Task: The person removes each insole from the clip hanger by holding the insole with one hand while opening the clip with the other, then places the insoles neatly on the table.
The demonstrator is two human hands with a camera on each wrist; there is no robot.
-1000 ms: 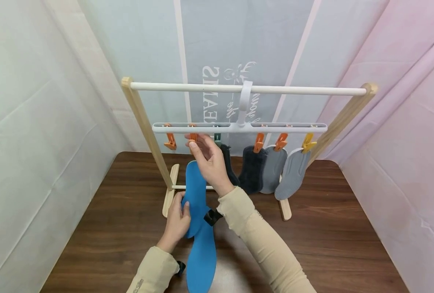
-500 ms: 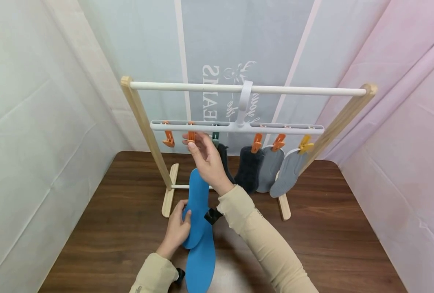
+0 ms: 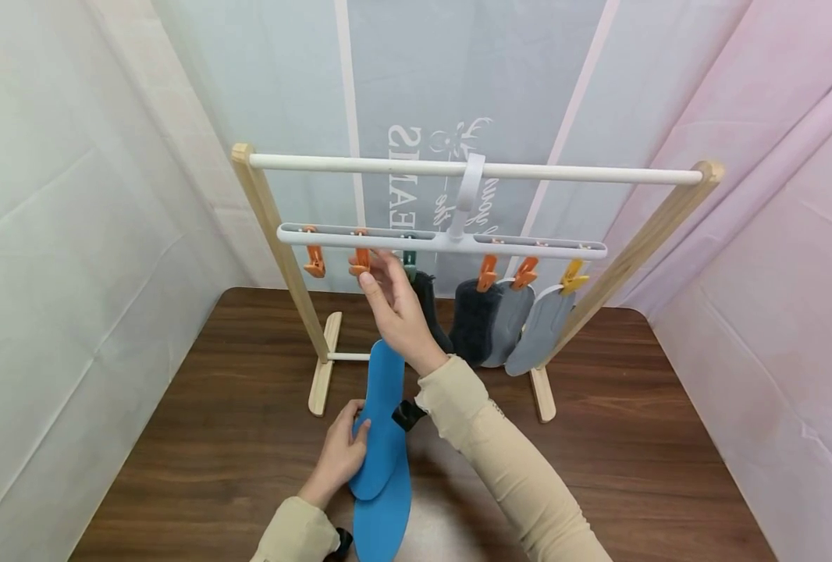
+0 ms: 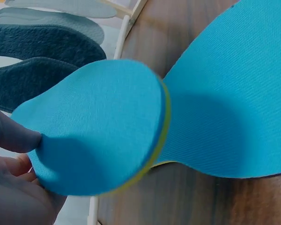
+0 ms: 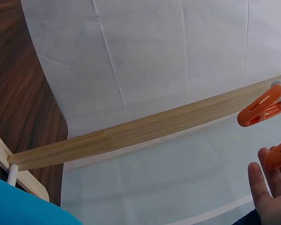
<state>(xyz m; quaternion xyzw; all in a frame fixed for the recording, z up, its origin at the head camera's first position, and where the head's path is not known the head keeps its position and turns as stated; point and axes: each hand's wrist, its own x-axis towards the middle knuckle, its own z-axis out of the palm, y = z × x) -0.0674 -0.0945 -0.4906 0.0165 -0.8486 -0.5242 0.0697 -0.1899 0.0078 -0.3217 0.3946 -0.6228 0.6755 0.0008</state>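
My left hand [image 3: 342, 445] pinches a blue insole [image 3: 381, 414] along its left edge, thumb on top. In the left wrist view its edge shows a yellow layer. A second blue insole [image 3: 382, 515] lies on the table below, partly covered by the first. Up at the hanger, my right hand [image 3: 402, 308] holds an orange clip [image 3: 361, 254] between thumb and fingers. Another orange clip [image 3: 314, 261] hangs free to its left. The right wrist view shows both clips at its right edge, fingertips against the lower clip [image 5: 278, 154].
The grey hanger [image 3: 437, 240] hangs from a white rod [image 3: 360, 164] on a wooden stand [image 3: 637, 257]. Dark insoles [image 3: 475, 320] and grey insoles [image 3: 538, 332] hang from clips at right, beside a green clip [image 3: 409, 254]. Curtains surround the wooden table [image 3: 198, 437].
My left hand and its blue insole have moved down and slightly right, over the lower insole. The hanger has shifted left and tilted, its left end rising, with my right hand still on the clip.
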